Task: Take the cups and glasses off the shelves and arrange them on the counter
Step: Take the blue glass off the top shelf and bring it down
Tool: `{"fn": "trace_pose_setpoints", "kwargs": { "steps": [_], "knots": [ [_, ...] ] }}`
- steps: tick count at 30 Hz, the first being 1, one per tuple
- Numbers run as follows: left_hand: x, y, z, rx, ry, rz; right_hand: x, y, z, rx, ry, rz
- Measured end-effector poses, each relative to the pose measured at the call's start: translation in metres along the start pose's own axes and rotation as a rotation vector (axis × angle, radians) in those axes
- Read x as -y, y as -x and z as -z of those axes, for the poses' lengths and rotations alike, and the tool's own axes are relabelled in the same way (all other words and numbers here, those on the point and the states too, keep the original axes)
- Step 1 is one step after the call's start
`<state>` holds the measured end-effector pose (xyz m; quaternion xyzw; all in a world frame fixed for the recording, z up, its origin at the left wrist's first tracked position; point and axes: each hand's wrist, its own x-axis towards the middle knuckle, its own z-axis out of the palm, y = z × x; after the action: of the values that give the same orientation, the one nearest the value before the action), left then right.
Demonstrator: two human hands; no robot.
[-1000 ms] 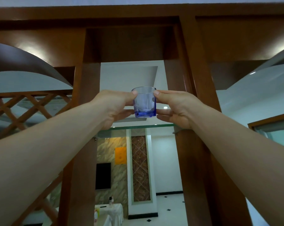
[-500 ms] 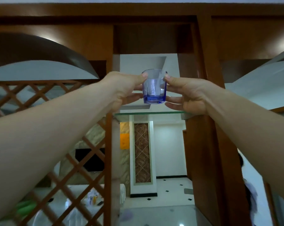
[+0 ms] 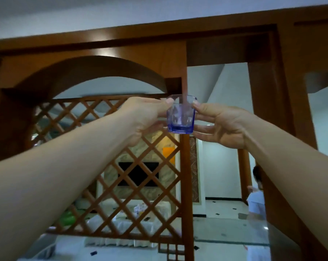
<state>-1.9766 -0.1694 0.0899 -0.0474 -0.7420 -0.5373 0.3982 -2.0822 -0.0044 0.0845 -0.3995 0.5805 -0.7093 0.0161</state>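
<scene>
A small blue-tinted glass (image 3: 181, 115) is held upright in the air in front of the wooden post (image 3: 186, 176) of the shelf unit. My left hand (image 3: 146, 117) pinches its left side, thumb near the rim and fingers under the base. My right hand (image 3: 221, 125) pinches its right side the same way. Both arms are stretched forward and up. A glass shelf (image 3: 231, 231) lies lower down in the open bay to the right of the post.
A wooden lattice panel (image 3: 121, 166) under an arch fills the left bay. Thick brown frame posts (image 3: 268, 113) stand on the right. Behind the unit a person (image 3: 257, 196) stands at the right, and a table with white cloth (image 3: 133, 219) shows through the lattice.
Both hands have brought the glass off the upper glass shelf and to the left and down, now in front of the post. The view has swung, showing the lattice and a lower shelf.
</scene>
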Motion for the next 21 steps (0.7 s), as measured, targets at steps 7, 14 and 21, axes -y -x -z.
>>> {"fn": "trace_pose_setpoints", "kwargs": {
  "steps": [7, 14, 21],
  "knots": [
    [0.013, 0.035, 0.039, -0.022, -0.044, 0.016, -0.014, 0.019, -0.031, 0.087, -0.018, 0.007],
    [0.037, 0.094, 0.048, -0.081, -0.061, 0.059, -0.056, 0.043, -0.039, 0.199, -0.058, -0.022],
    [0.087, 0.148, 0.019, -0.086, -0.044, 0.131, -0.118, 0.091, -0.013, 0.239, -0.032, -0.045]
  ]
}}
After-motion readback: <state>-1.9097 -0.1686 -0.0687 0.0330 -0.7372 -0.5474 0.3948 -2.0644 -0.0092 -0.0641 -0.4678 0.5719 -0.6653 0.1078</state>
